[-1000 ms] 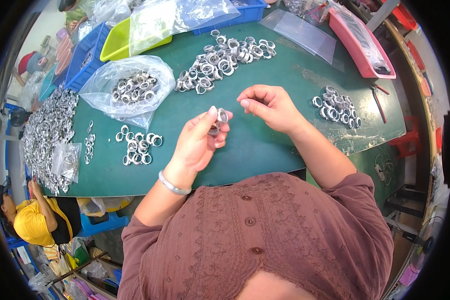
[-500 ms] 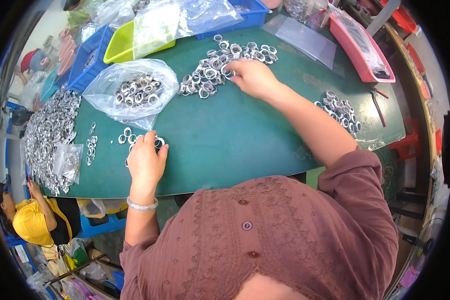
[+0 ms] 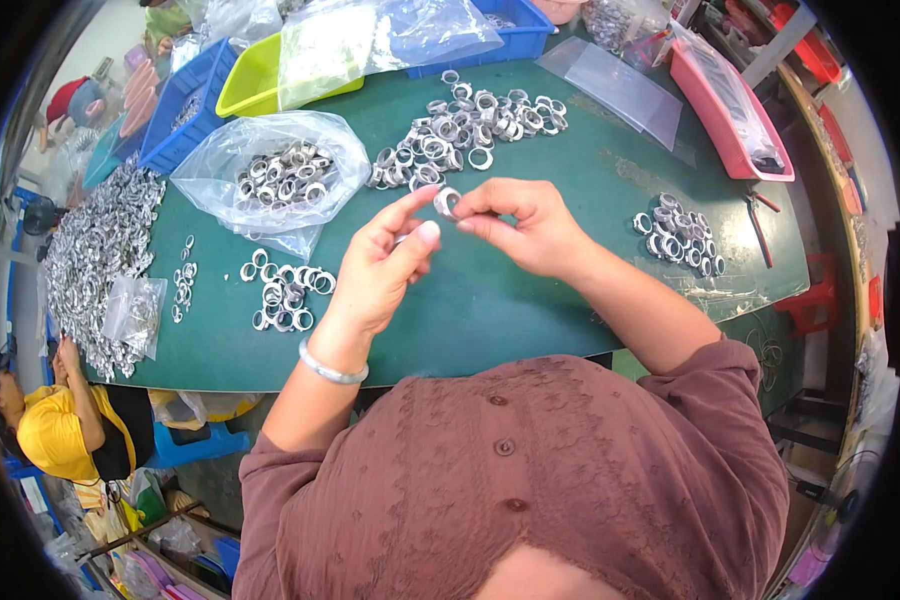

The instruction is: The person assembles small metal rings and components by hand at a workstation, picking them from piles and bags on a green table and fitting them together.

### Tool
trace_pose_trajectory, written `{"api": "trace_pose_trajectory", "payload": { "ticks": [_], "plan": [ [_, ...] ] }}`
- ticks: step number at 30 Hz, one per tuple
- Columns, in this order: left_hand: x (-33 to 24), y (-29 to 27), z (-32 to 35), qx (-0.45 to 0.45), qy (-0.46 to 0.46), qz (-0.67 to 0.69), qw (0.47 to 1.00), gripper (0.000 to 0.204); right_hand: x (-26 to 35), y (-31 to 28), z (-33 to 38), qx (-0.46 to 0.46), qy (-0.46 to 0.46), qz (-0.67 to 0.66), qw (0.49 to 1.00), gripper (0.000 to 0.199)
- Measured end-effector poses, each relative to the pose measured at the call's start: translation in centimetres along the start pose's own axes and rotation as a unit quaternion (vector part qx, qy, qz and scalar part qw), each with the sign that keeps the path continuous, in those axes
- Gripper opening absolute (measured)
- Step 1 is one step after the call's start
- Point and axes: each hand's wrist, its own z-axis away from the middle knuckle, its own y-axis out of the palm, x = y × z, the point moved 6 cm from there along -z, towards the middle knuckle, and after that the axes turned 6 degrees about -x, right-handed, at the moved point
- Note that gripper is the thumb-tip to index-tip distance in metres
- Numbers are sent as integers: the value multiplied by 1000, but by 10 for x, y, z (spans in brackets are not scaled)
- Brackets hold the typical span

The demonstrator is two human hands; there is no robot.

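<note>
My right hand (image 3: 532, 226) pinches a small silvery metal ring (image 3: 447, 203) upright between thumb and fingertips, over the middle of the green table. Close by on its left, my left hand (image 3: 375, 265) reaches its forefinger to the ring's edge. Its other fingers curl in, and a pale bit shows among them that I cannot make out. Beyond both hands spreads a large heap of similar rings (image 3: 432, 147). A smaller cluster of rings (image 3: 285, 295) lies left of my left wrist.
A clear plastic bag (image 3: 205, 175) of rings lies behind the cluster. Farther left are a big metal-parts pile (image 3: 100, 260) and a person in yellow (image 3: 60, 430). More rings (image 3: 675, 235), a pink tray (image 3: 705, 120) and a red-handled tool (image 3: 758, 228) are at the right.
My right hand has come back from the large heap with a ring. My left hand has lifted off the small cluster and moved right to meet it.
</note>
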Motion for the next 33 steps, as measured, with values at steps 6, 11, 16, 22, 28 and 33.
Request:
{"api": "trace_pose_trajectory", "payload": {
  "ticks": [6,11,16,22,28,33],
  "plan": [
    [-6,21,-2,37,93,50,994,33,-13,5,17,3,156,-210,965,11],
    [-7,21,2,14,188,-19,982,33,-12,2,19,17,101,-154,983,12],
    [-10,21,5,5,228,-87,970,34,-13,2,19,23,79,-148,986,16],
    [-24,27,14,-33,374,-224,899,42,-16,4,25,8,165,-318,934,19],
    [-23,29,17,-31,396,-240,886,43,-17,5,23,2,155,-294,943,23],
    [-6,17,12,-57,179,-27,982,20,-14,0,22,-21,117,-240,964,28]
  ]
}}
